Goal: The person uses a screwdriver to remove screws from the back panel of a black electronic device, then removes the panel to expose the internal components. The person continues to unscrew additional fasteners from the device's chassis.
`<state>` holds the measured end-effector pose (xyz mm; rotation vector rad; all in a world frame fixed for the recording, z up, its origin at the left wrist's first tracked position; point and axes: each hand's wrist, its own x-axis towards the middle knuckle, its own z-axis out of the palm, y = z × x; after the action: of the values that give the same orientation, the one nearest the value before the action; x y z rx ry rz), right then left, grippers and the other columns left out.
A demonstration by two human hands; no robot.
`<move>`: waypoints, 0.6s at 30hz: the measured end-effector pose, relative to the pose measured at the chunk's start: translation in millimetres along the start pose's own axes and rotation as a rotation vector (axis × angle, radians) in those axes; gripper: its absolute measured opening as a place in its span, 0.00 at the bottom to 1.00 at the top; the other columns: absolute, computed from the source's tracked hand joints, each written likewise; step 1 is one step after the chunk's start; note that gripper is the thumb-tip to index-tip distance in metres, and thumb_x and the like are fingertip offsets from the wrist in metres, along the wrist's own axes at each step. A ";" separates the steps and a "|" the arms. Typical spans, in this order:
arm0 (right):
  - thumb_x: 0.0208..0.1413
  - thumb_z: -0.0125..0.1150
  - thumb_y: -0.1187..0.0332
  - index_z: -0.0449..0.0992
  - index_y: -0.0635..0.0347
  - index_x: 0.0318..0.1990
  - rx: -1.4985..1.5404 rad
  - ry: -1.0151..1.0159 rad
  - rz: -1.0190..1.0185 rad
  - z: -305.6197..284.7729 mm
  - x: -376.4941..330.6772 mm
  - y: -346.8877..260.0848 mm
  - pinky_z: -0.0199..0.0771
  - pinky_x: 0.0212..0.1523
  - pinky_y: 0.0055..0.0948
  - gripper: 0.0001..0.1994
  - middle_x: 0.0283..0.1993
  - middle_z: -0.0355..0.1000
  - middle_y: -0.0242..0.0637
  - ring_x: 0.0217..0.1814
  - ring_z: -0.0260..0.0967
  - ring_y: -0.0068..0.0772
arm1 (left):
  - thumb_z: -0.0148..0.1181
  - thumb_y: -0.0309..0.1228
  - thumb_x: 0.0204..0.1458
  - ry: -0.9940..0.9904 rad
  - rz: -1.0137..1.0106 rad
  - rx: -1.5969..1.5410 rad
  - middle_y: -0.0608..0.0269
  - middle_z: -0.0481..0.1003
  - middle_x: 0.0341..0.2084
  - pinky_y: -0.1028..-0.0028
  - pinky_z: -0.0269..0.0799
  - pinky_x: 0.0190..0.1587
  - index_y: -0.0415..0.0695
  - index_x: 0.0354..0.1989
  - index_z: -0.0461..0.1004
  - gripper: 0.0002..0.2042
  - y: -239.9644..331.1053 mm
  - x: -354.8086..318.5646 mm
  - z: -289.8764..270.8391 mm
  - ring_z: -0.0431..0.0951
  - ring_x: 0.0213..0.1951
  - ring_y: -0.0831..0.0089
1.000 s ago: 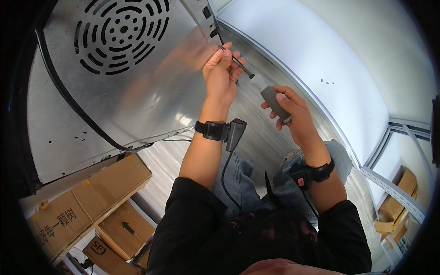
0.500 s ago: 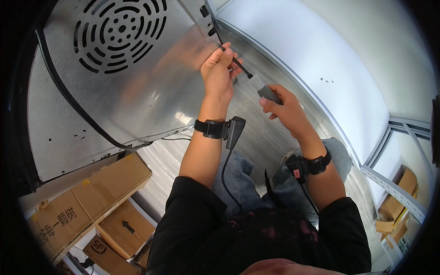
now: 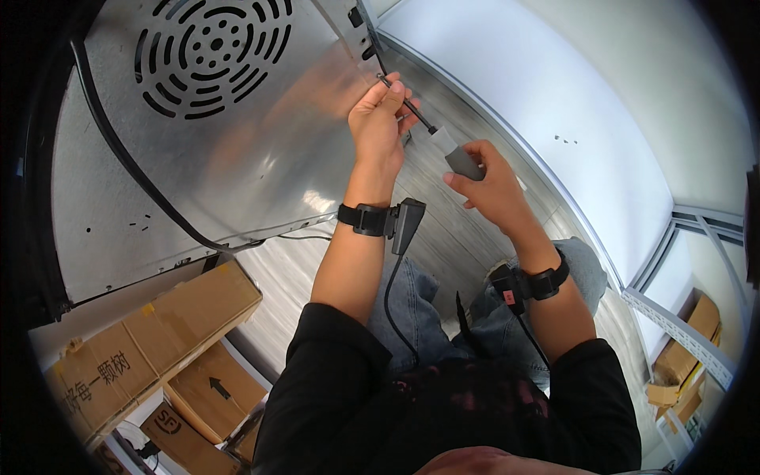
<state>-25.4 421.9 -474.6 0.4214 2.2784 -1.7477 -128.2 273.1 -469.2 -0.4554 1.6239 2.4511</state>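
Left hand (image 3: 377, 119) pinches the screwdriver (image 3: 445, 142) by its shaft at the right edge of the vented sheet-metal panel (image 3: 261, 150), fingertips closed; right hand (image 3: 495, 186), farther right of panel, curls partway round the handle. Step looks like driver work at that edge, tip contact unclear; next move probably calls for steady shaft, turned handle. Left to right: smooth black cable (image 3: 127, 172) curving across panel, shiny metal with arced slots, thin dark shaft, matte gray handle, translucent collar.

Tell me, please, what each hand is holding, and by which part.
Both hold one screwdriver: the left hand pinches its shaft towards the far end, and the right hand grips its grey handle.
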 end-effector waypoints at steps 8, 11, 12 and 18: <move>0.50 0.60 0.65 0.67 0.63 0.51 0.254 -0.159 0.220 -7.0 0.7 -6.4 0.71 0.30 0.24 0.21 0.37 0.69 0.36 0.33 0.67 0.23 | 0.55 0.30 0.56 -0.040 0.002 -0.135 0.65 0.74 0.30 0.76 0.74 0.32 0.42 0.46 0.72 0.11 -1.2 -0.8 1.3 0.75 0.30 0.74; 0.47 0.62 0.63 0.70 0.64 0.48 0.074 -0.086 0.043 -1.8 1.6 4.7 0.71 0.32 0.27 0.21 0.34 0.70 0.35 0.32 0.68 0.25 | 0.56 0.31 0.55 -0.015 -0.013 -0.059 0.67 0.74 0.29 0.76 0.74 0.32 0.42 0.46 0.72 0.12 1.9 -3.0 4.4 0.75 0.30 0.75; 0.47 0.62 0.63 0.69 0.64 0.48 0.041 -0.080 0.015 -1.1 2.4 7.2 0.71 0.31 0.28 0.21 0.34 0.70 0.35 0.32 0.68 0.25 | 0.56 0.31 0.55 -0.010 -0.012 -0.026 0.67 0.74 0.28 0.76 0.74 0.32 0.43 0.46 0.72 0.12 0.8 -2.4 3.2 0.75 0.30 0.76; 0.48 0.63 0.63 0.67 0.64 0.49 0.163 -0.121 0.107 -5.3 -5.8 -15.9 0.72 0.30 0.26 0.22 0.38 0.69 0.38 0.33 0.69 0.27 | 0.55 0.30 0.56 -0.010 -0.019 0.001 0.67 0.74 0.29 0.77 0.75 0.31 0.43 0.47 0.72 0.11 0.4 -0.7 -1.1 0.75 0.31 0.77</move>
<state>-25.9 422.6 -456.8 0.4472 2.0024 -1.8578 -127.5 272.0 -469.1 -0.4551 1.6096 2.4347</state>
